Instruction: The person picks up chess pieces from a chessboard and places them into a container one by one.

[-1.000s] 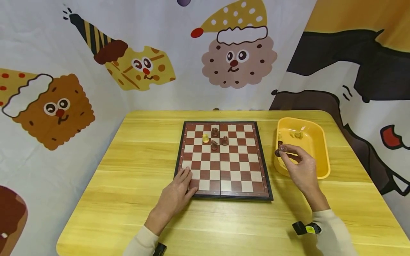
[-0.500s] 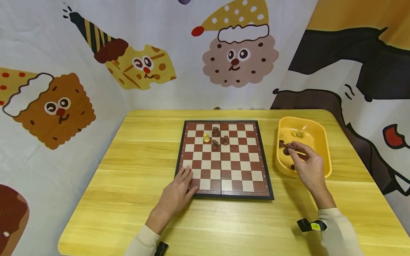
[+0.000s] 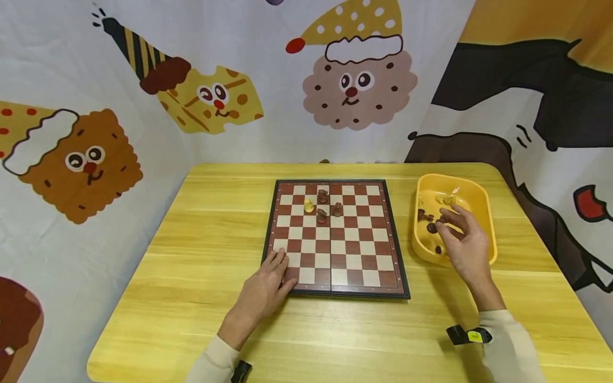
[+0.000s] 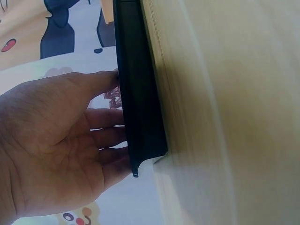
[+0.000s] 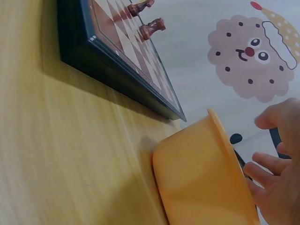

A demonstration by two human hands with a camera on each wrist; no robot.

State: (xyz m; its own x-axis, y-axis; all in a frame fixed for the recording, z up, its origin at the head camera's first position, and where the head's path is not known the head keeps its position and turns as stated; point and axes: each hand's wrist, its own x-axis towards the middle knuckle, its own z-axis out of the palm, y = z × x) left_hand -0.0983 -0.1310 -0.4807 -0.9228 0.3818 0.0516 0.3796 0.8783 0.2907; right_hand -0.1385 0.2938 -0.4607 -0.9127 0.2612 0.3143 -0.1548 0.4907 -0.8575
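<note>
We find R hand (image 3: 466, 250) over the yellow plastic tray (image 3: 455, 183), which stands to the right of the chessboard (image 3: 361, 248) on the wooden tabletop (image 3: 206, 223). Thumb & fingers of R hand stand apart; nothing seen between them in the R wrist view. Loose dark pcs (image 3: 432, 227) lie in the tray near its left wall; light pcs (image 3: 447, 200) lie toward the far end.

L hand (image 3: 261, 290) rests on the board's near left corner, fingers straight & slightly spread, no pc held.

On the board, far half, near the fold: three dark chessmen (image 3: 321, 216) & one light chessman (image 3: 308, 206), all upright; types too small to call w/ confidence.

Step in hand, we judge: pc handling at the tray, prob. a release. Next move, in our opinion, calls for a neat pinch on one pc only, w/o disturbing neighbours; L hand best left steadying the board.
</note>
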